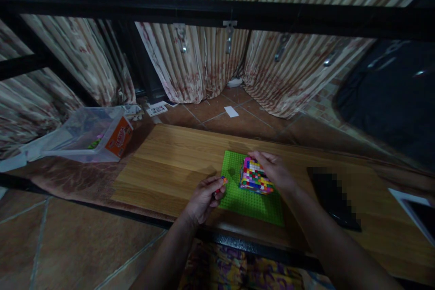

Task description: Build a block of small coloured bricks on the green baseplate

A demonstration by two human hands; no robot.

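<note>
On the wooden board lies a green studded baseplate. A box-like structure of small multicoloured toy bricks stands on it. My right hand reaches over the structure's far right side, its fingers bent and touching the top edge near the far corner. Whether a loose brick is under those fingertips I cannot tell. Just left of the structure, over the baseplate's left edge, my left hand is closed. Between its thumb and fingers are a few small toy bricks, blue, orange and red; the palm is hidden.
A clear plastic bin with an orange label and some coloured pieces stands left of the wooden board. A dark flat object, partly pixelated, lies on the right. Behind are a black metal bar and curtains.
</note>
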